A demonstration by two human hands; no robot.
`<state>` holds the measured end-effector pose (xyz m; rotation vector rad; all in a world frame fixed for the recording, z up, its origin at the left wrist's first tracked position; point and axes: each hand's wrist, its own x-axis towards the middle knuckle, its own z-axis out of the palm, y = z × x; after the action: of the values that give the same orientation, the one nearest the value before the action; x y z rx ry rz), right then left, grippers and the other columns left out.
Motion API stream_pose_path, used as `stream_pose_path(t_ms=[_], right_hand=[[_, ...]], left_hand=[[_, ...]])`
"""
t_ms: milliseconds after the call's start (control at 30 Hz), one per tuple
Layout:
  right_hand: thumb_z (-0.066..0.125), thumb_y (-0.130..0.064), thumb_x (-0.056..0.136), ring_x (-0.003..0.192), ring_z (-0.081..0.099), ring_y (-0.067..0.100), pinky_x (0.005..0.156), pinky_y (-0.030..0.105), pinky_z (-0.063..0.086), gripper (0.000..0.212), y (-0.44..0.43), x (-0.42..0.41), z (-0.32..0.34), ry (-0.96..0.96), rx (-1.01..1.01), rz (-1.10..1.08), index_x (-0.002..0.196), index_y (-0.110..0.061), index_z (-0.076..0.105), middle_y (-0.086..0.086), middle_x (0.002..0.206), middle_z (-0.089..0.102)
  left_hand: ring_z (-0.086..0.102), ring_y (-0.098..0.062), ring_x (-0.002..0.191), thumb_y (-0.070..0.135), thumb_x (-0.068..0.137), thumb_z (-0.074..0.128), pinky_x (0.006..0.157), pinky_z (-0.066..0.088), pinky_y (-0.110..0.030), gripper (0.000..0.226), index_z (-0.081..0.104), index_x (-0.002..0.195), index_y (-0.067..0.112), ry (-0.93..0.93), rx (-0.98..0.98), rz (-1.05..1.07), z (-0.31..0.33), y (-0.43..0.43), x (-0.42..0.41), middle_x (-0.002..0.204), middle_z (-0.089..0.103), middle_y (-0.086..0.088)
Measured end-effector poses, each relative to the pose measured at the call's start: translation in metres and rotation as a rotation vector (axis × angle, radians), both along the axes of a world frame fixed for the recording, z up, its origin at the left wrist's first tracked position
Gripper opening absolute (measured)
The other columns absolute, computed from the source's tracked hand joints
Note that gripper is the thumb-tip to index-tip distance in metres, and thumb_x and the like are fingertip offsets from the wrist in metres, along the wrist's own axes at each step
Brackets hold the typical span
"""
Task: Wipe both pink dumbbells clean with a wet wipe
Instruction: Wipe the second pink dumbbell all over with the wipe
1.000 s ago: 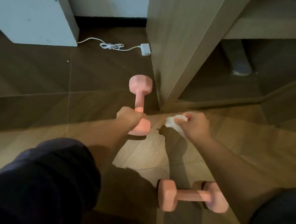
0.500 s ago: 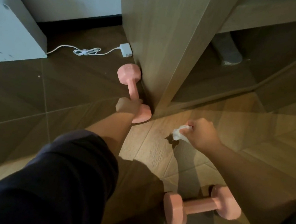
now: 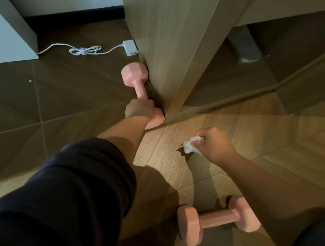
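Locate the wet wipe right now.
Head view, right of centre: the wet wipe is pinched in the right hand, over the floor, right of the held dumbbell and beyond the loose dumbbell.

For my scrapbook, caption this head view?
Left hand grips a pink dumbbell; right hand holds a crumpled wipe.

Far pink dumbbell (image 3: 136, 75) against panel (image 3: 168, 41); near pink dumbbell (image 3: 217, 219) on floor (image 3: 258, 139); wipe (image 3: 188, 146) crumpled.

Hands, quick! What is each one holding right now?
Left hand: closed around the handle of the pink dumbbell beside the wooden panel.
Right hand: closed, pinching the crumpled wet wipe.
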<state>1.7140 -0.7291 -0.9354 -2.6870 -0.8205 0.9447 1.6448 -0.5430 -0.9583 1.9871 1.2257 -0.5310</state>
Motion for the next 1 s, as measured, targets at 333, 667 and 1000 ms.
stream_pose_path(t_ms=[333, 667, 1000], right_hand=[[0.059, -0.022, 0.091, 0.082, 0.059, 0.018, 0.068, 0.032, 0.046, 0.016, -0.043, -0.008, 0.015, 0.020, -0.048, 0.181, 0.099, -0.015, 0.071, 0.002, 0.088, 0.066], [0.066, -0.028, 0.089, 0.093, 0.058, 0.016, 0.074, 0.026, 0.040, 0.031, -0.122, -0.032, 0.017, 0.144, -0.186, 0.475, 0.119, -0.022, 0.066, -0.001, 0.110, 0.069], [0.072, -0.041, 0.080, 0.097, 0.059, 0.021, 0.080, 0.033, 0.030, 0.028, -0.142, -0.054, -0.014, 0.055, -0.284, 0.716, 0.105, -0.030, 0.066, -0.006, 0.096, 0.066]], left_hand=[[0.048, -0.033, 0.124, 0.045, 0.090, 0.055, 0.104, 0.040, -0.045, 0.062, 0.042, 0.138, 0.007, -0.065, 0.085, 0.491, 0.003, -0.016, -0.031, 0.134, 0.048, -0.014], [0.054, -0.018, 0.109, 0.048, 0.077, 0.075, 0.093, 0.050, -0.033, 0.069, 0.044, 0.132, 0.022, -0.165, -0.273, -0.125, -0.008, -0.194, -0.158, 0.123, 0.052, 0.001], [0.052, -0.018, 0.108, 0.031, 0.073, 0.072, 0.087, 0.044, -0.026, 0.063, 0.043, 0.128, 0.020, -0.298, -0.144, -0.289, -0.019, -0.227, -0.155, 0.120, 0.050, -0.001]])
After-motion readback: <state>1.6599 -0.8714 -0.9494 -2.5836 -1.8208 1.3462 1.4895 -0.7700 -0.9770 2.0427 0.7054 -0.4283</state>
